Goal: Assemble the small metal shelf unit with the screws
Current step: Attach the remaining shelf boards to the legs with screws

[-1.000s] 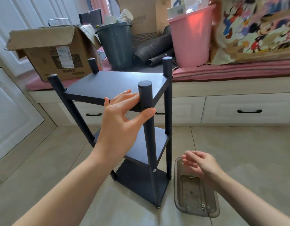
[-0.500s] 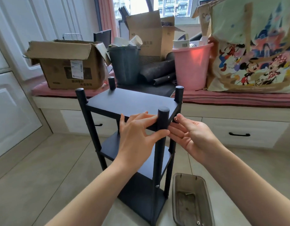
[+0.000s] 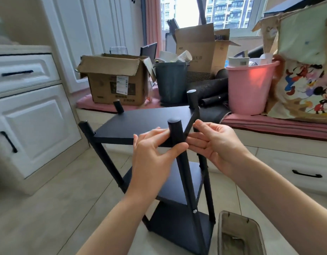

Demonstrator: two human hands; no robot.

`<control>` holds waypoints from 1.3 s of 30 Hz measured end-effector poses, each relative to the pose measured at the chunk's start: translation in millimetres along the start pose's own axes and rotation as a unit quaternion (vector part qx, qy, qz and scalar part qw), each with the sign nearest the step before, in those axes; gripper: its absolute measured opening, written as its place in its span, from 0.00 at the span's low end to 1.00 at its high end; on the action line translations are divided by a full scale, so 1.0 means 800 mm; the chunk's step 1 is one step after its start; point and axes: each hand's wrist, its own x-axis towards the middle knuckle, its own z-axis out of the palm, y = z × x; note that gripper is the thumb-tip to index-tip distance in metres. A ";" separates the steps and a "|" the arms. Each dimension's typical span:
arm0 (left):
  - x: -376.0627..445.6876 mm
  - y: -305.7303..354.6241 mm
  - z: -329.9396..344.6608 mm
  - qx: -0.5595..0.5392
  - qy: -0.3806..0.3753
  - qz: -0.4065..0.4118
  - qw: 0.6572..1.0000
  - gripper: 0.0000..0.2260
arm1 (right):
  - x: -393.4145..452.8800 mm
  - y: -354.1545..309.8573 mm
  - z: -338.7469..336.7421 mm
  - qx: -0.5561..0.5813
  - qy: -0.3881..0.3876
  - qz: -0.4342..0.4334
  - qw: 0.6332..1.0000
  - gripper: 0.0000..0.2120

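Low in the middle of the frame, on the pale floor tiles (image 3: 54, 214), stands the black three-tier shelf unit (image 3: 146, 124), its four round posts poking up past the top board. At the near post (image 3: 176, 137) the left hand (image 3: 153, 153) grips with thumb across the front and fingers behind, clamped on post and board edge. Just right of it the right hand (image 3: 212, 142) has its fingertips drawn together at the post; whether they pinch a screw I cannot tell. One silver screw head (image 3: 194, 211) shows lower on that post. To my eye the thing is light and stiff but leaning a little, so it would wobble until fastened; the posts near a board look the best places to hold. A plastic tray (image 3: 239, 234) sits at lower right. Behind, a window bench carries a cardboard box (image 3: 114, 83), a grey bin (image 3: 171, 83) and a pink bucket (image 3: 249, 89); white cabinets (image 3: 30, 126) fill the left
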 end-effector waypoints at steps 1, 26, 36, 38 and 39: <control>-0.002 -0.002 -0.012 -0.008 0.018 -0.008 1.000 0.15 | 0.002 0.000 0.013 -0.010 -0.023 -0.002 1.000 0.09; -0.090 -0.113 -0.282 -0.055 0.081 -0.180 0.979 0.27 | 0.019 0.135 0.272 0.016 -0.273 0.147 0.951 0.10; -0.158 -0.204 -0.310 -0.113 0.163 -0.264 0.944 0.32 | 0.018 0.230 0.325 -0.059 -0.295 0.203 0.932 0.09; -0.173 -0.225 -0.309 -0.126 0.174 -0.286 0.934 0.31 | 0.017 0.250 0.329 -0.070 -0.301 0.219 0.925 0.10; -0.181 -0.235 -0.308 -0.135 0.180 -0.295 0.929 0.30 | 0.018 0.259 0.331 -0.076 -0.306 0.227 0.922 0.10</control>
